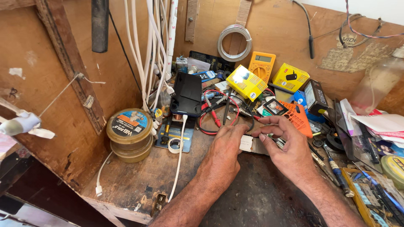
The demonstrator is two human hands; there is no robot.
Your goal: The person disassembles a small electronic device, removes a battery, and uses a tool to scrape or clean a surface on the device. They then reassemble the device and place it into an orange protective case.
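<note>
While you work, left to right:
Round tins: stacked at far left, well apart from your hands.
Left hand: fingers curled together on the small white piece; press it flat against the worktop.
Right hand: fingers apart, tips just beside the piece; pinch gently.
Orange part: keep your knuckles off it.

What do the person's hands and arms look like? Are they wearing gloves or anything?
No gloves. Both the left hand and the right hand are bare, and so are the forearms, with no sleeves in view. I see no rings, watch or bracelet. The arms look a bit hairy, and the fingernails are short.
</note>
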